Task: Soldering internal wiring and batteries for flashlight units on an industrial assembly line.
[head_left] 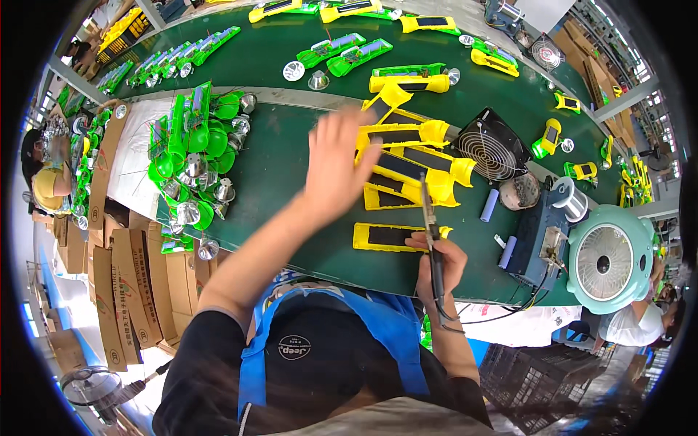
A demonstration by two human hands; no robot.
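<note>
"What are the hands doing?"

"The left hand (334, 167), mid-frame, is spread wide at the left edge of a heap of yellow casings (445, 185); blur hides whether it touches them. The right hand (442, 261), right of centre, pinches a soldering iron (437, 276), its tip pointing up over the heap."

"And the casing nearest that hand?"

"One single yellow casing (371, 237) lies just below the heap, its right end beside the right hand's fingers."

"How far along is it?"

"Partway, I'd judge. The green lamp units (196, 138) at left of centre have loose wires and no yellow casings on them, so those look left to do. On the belt (269, 54) along the top, several yellow casings lie against green parts; whether they're joined, I can't tell."

"Any writing?"

"A round badge (294, 346) with pale lettering on the dark shirt (323, 349), lower centre, and dark printed characters on the brown cartons (134, 291), lower left. The casings show no lettering I can read."
</note>
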